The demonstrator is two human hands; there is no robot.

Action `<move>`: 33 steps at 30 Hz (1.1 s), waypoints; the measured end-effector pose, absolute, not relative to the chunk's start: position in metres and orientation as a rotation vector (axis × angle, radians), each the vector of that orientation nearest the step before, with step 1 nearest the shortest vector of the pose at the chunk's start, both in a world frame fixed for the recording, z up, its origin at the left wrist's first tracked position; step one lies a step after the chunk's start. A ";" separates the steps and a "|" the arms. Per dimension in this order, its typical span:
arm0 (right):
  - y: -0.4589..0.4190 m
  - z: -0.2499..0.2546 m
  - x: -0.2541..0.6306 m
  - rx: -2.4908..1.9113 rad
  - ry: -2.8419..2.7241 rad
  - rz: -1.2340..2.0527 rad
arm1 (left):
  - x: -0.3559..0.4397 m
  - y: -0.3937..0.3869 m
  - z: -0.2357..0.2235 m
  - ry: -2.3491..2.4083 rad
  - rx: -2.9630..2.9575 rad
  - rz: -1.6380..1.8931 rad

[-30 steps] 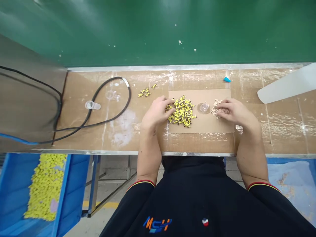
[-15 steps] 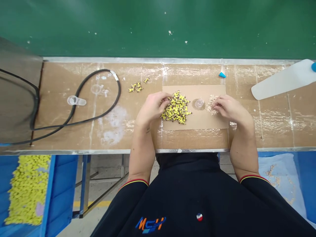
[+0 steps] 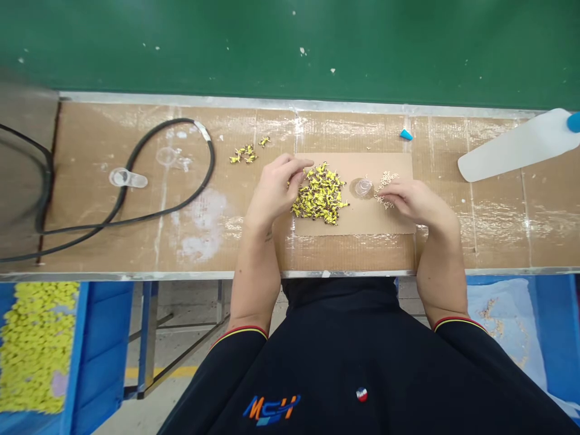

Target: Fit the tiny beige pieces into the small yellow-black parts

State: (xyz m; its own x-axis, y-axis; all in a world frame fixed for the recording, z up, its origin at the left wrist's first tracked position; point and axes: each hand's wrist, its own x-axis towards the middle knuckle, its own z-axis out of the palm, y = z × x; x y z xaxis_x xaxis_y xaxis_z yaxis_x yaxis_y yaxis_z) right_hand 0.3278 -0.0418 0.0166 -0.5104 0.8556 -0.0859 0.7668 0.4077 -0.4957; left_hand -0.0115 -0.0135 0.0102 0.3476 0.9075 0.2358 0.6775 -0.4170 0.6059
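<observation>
A heap of small yellow-and-dark figures lies on the left half of a flat cardboard sheet. My left hand is at the heap's left edge, index finger stretched out and thumb apart, with nothing visible between them. On the right of the sheet are small beige pieces, loosely scattered. Over their lower edge, my right hand has its fingertips pressed together; whatever is between them is too small to make out. Between the two groups stands a small clear round cup.
Several more yellow figures lie to the left, near a looped black cable and a clear plastic piece. A blue cap and a white bottle are at right. Blue bins flank me below the table.
My left hand has drawn slightly left from the heap and its fingers have parted. My right hand has shifted a little left over the beige pieces. The whole view has also shifted slightly.
</observation>
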 end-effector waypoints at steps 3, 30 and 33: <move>-0.042 0.014 0.327 -1.518 -2.563 0.637 | -0.011 -0.013 0.009 1.380 2.218 0.761; -0.046 0.024 0.328 -1.738 -2.533 0.533 | -0.010 -0.013 0.012 1.411 2.188 0.703; -0.046 0.022 0.327 -1.658 -2.579 0.573 | -0.010 -0.013 0.012 1.410 2.189 0.706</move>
